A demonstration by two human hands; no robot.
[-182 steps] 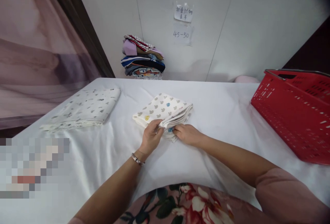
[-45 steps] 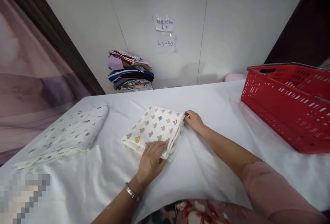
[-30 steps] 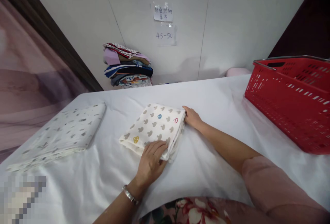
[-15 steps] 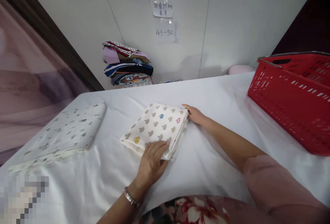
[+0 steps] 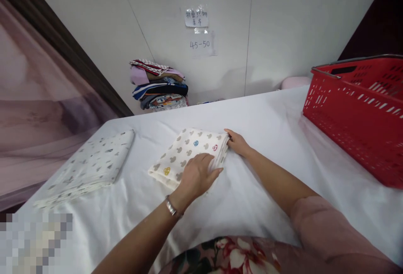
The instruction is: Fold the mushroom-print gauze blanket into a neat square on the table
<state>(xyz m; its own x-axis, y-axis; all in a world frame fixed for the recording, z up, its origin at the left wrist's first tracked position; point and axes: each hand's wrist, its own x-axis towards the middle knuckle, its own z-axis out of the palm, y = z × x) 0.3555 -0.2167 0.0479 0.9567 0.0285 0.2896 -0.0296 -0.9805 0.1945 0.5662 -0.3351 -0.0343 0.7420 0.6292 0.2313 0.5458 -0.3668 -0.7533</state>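
Note:
A folded white cloth (image 5: pixel 176 156) printed with grey, blue, yellow and red mushrooms lies on the white-covered table (image 5: pixel 267 122). My left hand (image 5: pixel 197 175), with a metal band at the wrist, is over the cloth's near right part. Its fingers are stretched out and its thumb stands apart. At the far right corner, my right hand (image 5: pixel 237 143) pinches the layered edge between thumb and fingers. Left of it, apart from both hands, lies another folded white cloth (image 5: pixel 94 160) with small dark prints.
A red plastic basket (image 5: pixel 352 118) stands at the table's right side. Beyond the far edge is a stack of folded fabrics (image 5: pixel 160 87) against the wall, with paper signs (image 5: pixel 200 43) above. A sheer pink curtain (image 5: pixel 47 114) hangs at the left.
My left hand has moved from the near edge of the mushroom cloth up and right across it, its thumb now spread. My right hand stays at the far right corner.

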